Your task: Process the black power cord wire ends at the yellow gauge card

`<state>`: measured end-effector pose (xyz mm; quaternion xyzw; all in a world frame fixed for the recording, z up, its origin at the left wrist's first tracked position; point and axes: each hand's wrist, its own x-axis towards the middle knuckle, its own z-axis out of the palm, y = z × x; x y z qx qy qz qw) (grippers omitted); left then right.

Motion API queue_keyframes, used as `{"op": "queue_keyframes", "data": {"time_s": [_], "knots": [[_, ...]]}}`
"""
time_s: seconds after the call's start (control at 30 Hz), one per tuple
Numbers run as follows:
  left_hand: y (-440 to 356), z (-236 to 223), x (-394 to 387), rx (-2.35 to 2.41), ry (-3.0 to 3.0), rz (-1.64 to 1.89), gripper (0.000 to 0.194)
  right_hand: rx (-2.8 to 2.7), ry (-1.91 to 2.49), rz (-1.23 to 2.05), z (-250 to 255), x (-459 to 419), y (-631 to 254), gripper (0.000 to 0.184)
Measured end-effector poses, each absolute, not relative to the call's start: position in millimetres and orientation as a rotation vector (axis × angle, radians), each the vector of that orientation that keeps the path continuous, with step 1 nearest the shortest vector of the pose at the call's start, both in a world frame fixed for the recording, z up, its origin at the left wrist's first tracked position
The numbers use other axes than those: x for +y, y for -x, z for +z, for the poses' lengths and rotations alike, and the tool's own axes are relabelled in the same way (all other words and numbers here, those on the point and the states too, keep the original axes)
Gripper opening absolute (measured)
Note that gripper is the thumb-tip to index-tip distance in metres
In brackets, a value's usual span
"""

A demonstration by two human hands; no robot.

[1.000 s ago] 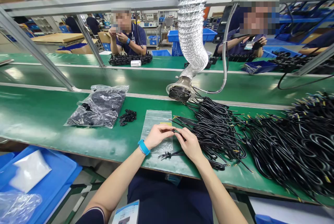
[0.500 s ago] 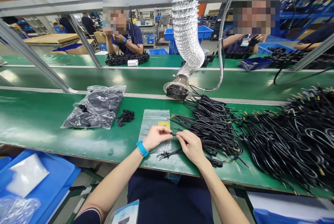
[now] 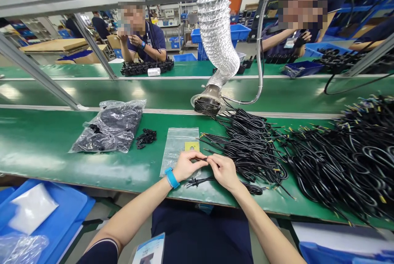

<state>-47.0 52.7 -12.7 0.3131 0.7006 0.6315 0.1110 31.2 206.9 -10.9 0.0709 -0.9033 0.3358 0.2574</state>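
Observation:
My left hand (image 3: 190,164), with a blue band on its wrist, pinches a small black part, mostly hidden by the fingers. Fingertip to fingertip with it, my right hand (image 3: 224,170) is closed on the end of a black cable, of which only a dark bit shows. Both hands are just above a clear plastic bag (image 3: 175,143) with a yellow card (image 3: 192,146) on it. Below them on the bench lies a cable with black pieces (image 3: 194,182) at its end. A bundle of black cables (image 3: 246,137) is right beside my right hand.
A bag of black parts (image 3: 112,126) and a small pile of black clips (image 3: 146,137) lie at left. A large cable heap (image 3: 338,161) covers the right side. An extraction duct (image 3: 215,22) hangs over the green bench (image 3: 40,141). Two people sit opposite.
My hands have come closer together, so the gap with the black cable between the fingertips has closed. The whole view has shifted slightly.

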Motion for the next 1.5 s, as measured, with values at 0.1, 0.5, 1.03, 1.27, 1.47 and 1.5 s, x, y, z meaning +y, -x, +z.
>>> {"op": "queue_keyframes", "data": {"time_s": [0.1, 0.5, 1.03, 1.27, 1.47, 1.5], "knots": [[47.8, -8.9, 53.3, 2.112, -1.013, 1.869, 0.033, -2.456, -0.186, 0.902, -12.5, 207.0, -30.6, 0.039], [49.9, -8.8, 48.2, 2.153, -1.014, 1.837, 0.029, -2.465, -0.204, 0.780, -20.2, 206.2, -36.2, 0.031], [29.1, 1.3, 36.5, 2.314, -1.297, 1.545, 0.011, -2.694, -0.223, 0.861, 12.4, 231.7, -31.5, 0.021], [-17.8, -3.1, 35.0, 2.763, -1.623, 0.779, 0.020, -2.857, -0.065, 0.117, -2.1, 230.4, -8.9, 0.009], [-24.4, -14.1, 35.0, 2.860, -1.616, 0.497, 0.008, -2.789, 0.117, 0.502, 3.0, 244.5, -6.9, 0.014], [-24.6, -15.5, 35.6, 2.852, -1.619, 0.495, 0.007, -2.741, 0.152, 0.641, 7.1, 249.6, -7.5, 0.015]]}}
